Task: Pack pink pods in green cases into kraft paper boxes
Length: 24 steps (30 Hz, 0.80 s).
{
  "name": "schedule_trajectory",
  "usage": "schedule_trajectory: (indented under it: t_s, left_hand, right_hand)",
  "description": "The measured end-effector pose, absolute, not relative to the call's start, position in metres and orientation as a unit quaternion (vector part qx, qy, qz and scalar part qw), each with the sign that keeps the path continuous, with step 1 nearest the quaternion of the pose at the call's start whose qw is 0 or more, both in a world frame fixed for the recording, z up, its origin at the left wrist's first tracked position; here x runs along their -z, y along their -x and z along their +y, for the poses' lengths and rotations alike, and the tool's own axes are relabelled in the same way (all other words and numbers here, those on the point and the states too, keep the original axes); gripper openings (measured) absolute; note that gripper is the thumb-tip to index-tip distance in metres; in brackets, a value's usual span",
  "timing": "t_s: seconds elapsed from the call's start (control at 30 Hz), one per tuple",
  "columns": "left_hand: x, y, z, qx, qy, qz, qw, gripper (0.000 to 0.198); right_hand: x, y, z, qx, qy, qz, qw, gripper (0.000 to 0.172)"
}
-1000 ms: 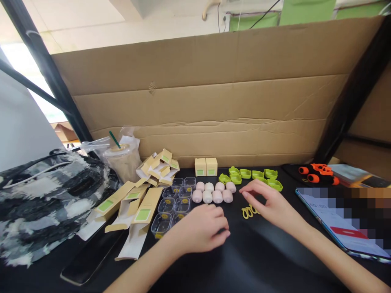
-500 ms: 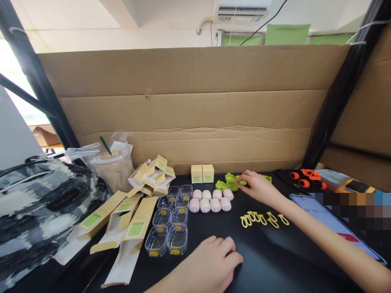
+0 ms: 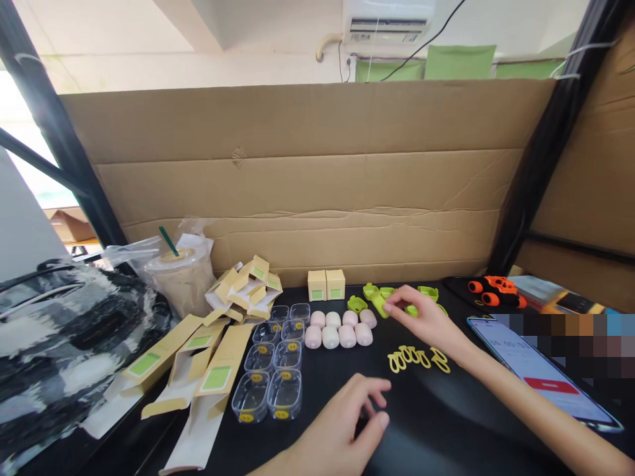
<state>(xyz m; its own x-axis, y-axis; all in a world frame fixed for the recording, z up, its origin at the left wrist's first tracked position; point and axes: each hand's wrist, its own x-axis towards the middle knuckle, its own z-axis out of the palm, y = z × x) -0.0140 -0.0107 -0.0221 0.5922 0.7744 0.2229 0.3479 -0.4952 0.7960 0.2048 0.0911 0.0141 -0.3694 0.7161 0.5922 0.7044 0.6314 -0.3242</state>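
My right hand (image 3: 425,320) reaches to the row of lime-green plastic cases (image 3: 370,291) at the back of the black table and pinches one green case (image 3: 383,303) between thumb and fingers, tilted up off the table. My left hand (image 3: 347,426) rests low on the table with fingers loosely curled and slightly apart, holding nothing. Between the hands lie several yellow loops (image 3: 414,357). Several pink oval pieces (image 3: 338,328) sit in two rows left of the green cases. Clear plastic cases (image 3: 270,370) with yellow smiley stickers stand left of my left hand.
Two small beige boxes (image 3: 326,285) stand at the back. Flat unfolded beige cartons (image 3: 208,357) lie left, beside a bagged iced drink (image 3: 181,274) and a patterned bag (image 3: 64,344). A phone (image 3: 538,370) and an orange toy car (image 3: 493,291) sit right. A cardboard wall (image 3: 307,192) backs the table.
My right hand went from the yellow loops to the green cases and lifted one. My left hand drew back toward me and its fingers loosened. The head camera tilted up.
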Motion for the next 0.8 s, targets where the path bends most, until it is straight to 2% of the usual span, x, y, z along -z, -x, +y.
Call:
schedule_trajectory:
  t_s: [0.1,0.2,0.37,0.47,0.6,0.67,0.8]
  left_hand:
    - [0.029,0.007,-0.006,-0.42,-0.596,0.324,0.603,0.048]
    - [0.026,0.003,-0.003,-0.474,-0.414,0.296,0.719,0.048]
    - [0.014,0.008,0.0,-0.493,-0.302,0.267,0.771,0.024]
    - [0.012,0.012,0.002,-0.476,-0.238,0.256,0.807,0.014]
    - [0.011,0.015,0.003,-0.462,-0.182,0.259,0.828,0.019]
    - [0.01,0.016,0.003,-0.46,-0.177,0.268,0.828,0.02]
    - [0.009,0.016,0.004,-0.462,-0.185,0.276,0.822,0.021]
  right_hand:
    - [-0.02,-0.189,0.053,-0.059,0.362,-0.856,0.364,0.018]
    - [-0.021,-0.173,0.025,-0.128,0.292,-0.888,0.331,0.012]
    - [-0.026,-0.176,0.024,-0.172,0.28,-0.88,0.342,0.012]
    - [-0.03,-0.191,0.038,-0.09,0.327,-0.889,0.309,0.012]
    - [-0.023,-0.204,0.049,-0.001,0.382,-0.913,0.142,0.012]
    - [-0.018,-0.204,0.051,-0.012,0.388,-0.914,0.12,0.013]
    - [-0.017,-0.201,0.052,-0.033,0.386,-0.912,0.136,0.014]
